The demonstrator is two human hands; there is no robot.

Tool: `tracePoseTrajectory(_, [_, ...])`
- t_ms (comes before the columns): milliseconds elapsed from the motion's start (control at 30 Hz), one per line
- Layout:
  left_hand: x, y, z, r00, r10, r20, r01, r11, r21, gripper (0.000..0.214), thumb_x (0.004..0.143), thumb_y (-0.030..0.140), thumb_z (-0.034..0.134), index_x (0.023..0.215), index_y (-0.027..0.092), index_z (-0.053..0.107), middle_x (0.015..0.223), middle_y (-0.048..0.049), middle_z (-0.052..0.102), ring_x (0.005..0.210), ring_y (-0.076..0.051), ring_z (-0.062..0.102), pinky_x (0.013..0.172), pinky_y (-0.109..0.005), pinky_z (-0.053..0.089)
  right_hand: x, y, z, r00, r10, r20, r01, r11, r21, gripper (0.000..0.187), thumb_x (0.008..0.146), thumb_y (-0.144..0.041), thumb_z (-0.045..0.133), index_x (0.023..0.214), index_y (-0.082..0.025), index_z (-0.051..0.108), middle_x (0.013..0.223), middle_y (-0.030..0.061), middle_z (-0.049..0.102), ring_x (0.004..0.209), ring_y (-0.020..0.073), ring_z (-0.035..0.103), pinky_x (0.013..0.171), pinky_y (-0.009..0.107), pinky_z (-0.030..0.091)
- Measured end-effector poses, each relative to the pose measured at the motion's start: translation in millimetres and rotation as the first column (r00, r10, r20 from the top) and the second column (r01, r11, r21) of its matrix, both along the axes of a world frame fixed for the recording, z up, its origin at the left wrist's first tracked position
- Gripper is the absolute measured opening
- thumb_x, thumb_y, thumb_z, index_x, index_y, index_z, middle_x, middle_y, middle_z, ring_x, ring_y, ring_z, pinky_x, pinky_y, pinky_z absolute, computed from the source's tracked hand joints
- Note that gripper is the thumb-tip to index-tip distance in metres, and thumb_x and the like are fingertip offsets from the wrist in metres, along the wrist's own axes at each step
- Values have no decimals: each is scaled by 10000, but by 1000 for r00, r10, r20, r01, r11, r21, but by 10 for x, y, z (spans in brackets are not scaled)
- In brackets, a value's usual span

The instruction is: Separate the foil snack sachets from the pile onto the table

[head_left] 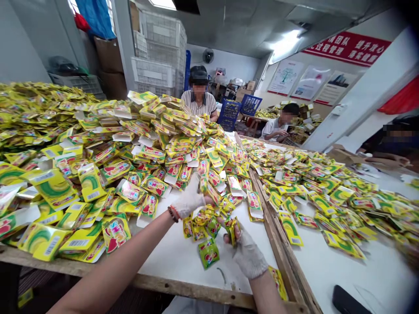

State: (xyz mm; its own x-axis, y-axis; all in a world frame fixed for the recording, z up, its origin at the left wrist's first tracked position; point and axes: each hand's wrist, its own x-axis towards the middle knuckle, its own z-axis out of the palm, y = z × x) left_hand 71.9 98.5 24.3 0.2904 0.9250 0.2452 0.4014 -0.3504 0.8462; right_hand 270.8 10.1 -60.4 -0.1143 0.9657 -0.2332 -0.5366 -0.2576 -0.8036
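Small yellow-green sachets [209,252] lie in a loose cluster at lower centre of the frame, on the white tabletop [183,257], just below the big heap of flat yellow cartons [108,165] that fills the left half. I see my left hand [189,199], in a white knit glove, reaching up into the heap's edge at centre; its fingertips are buried among the cartons, so I cannot tell what they grip. My right hand [248,255], gloved too, sits lower right of centre with fingers pinched around one sachet [231,226] held upright. Both forearms enter from the bottom edge, cut off. A second table [360,266] at right carries more scattered cartons; a dark object [350,301] is clipped by the bottom edge. Three other people sit across the room, with white crates [160,52] stacked at upper centre.
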Motion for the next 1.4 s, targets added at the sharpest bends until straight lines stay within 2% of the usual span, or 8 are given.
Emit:
tracePoseTrajectory(133, [26, -283, -136, 942, -312, 122, 327, 937, -123, 743, 723, 286, 629, 1371, 223, 272, 1196, -73, 544, 967, -196, 591, 842, -349, 493, 4, -25, 54, 999, -17, -35, 17, 1000, 14, 370, 681, -477, 756, 920, -228, 623, 765, -13, 612, 581, 94, 510, 519, 207, 430])
tracePoseTrajectory(267, [124, -400, -118, 916, -168, -365, 257, 943, 210, 889, 576, 356, 752, 1348, 194, 344, 1357, -140, 424, 1273, -344, 372, 1076, -511, 273, 30, -45, 99, 958, -99, 269, 81, 994, 78, 388, 697, -450, 749, 936, -190, 587, 779, 3, 631, 563, 105, 555, 501, 217, 426])
tracePoseTrajectory(400, [295, -457, -134, 735, -44, -676, 286, 925, 250, 525, 620, 304, 704, 1102, 183, 535, 1093, -102, 581, 1060, -313, 517, 955, -474, 371, 24, -100, 160, 882, -158, 444, 92, 982, 168, 445, 707, -504, 709, 959, -174, 549, 790, 26, 644, 528, 121, 573, 449, 219, 407])
tracePoseTrajectory(533, [316, -464, -269, 750, -56, -660, 258, 943, 212, 344, 667, 332, 652, 966, 203, 540, 1019, -65, 590, 924, -247, 547, 766, -350, 435, 92, -161, 188, 753, -281, 595, 174, 957, 232, 363, 832, -540, 526, 948, -198, 494, 705, 7, 629, 509, 131, 569, 458, 235, 433])
tracePoseTrajectory(833, [225, -487, -269, 705, -195, -682, 394, 907, 148, 417, 600, 309, 670, 981, 197, 543, 1007, -65, 591, 886, -247, 545, 769, -355, 436, 325, -63, 298, 476, 15, 879, -237, 965, 112, 250, 771, -389, 570, 909, -202, 664, 751, 15, 690, 547, 155, 581, 485, 253, 440])
tracePoseTrajectory(1000, [279, -548, -295, 690, -180, -701, 386, 911, 145, 454, 637, 319, 656, 1056, 192, 538, 1045, -77, 594, 927, -268, 550, 790, -383, 447, 233, -11, 375, 281, -209, 937, -171, 950, 263, 185, 713, -299, 601, 854, -213, 682, 722, 21, 680, 645, 176, 584, 591, 270, 429])
tracePoseTrajectory(1200, [320, -588, -350, 760, -85, -645, 279, 938, 206, 491, 663, 308, 643, 1123, 182, 529, 1095, -91, 588, 1004, -280, 530, 848, -393, 446, 93, -103, 362, 532, -235, 813, 87, 971, 224, 359, 740, -443, 567, 963, -175, 652, 761, 42, 687, 557, 157, 558, 500, 264, 421])
tracePoseTrajectory(1400, [320, -608, -321, 778, -56, -626, 235, 950, 206, 549, 663, 300, 650, 1181, 179, 515, 1113, -95, 583, 1018, -287, 522, 855, -404, 446, 90, -187, 511, 550, -61, 833, -50, 993, 105, 490, 783, -464, 501, 1145, -152, 613, 476, -27, 573, 455, 147, 501, 443, 250, 348])
